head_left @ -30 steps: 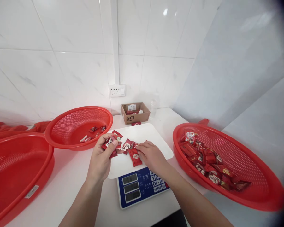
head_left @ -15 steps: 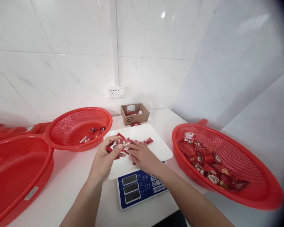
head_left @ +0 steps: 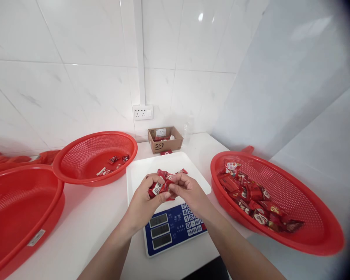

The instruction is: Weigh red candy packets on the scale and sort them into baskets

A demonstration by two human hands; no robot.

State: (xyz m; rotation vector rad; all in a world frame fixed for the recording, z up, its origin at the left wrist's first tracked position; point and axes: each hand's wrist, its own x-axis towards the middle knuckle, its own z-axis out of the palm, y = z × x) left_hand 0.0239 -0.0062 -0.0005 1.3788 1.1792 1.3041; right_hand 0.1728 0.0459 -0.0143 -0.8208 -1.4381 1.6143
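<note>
Red packets (head_left: pixel 157 189), perhaps several, partly hidden behind left hand (head_left: pixel 143 201)

Premises: a small weighing and packing station, though the close view leaves shop or workshop unsettled. Evidence: a digital scale (head_left: pixel 175 228) with keypad on a white worktop (head_left: pixel 96 225), a perforated basket (head_left: pixel 300 196) of red wrapped packets (head_left: pixel 252 202), an SF-marked carton (head_left: pixel 172 146), and a tiled wall (head_left: pixel 96 35).
</note>
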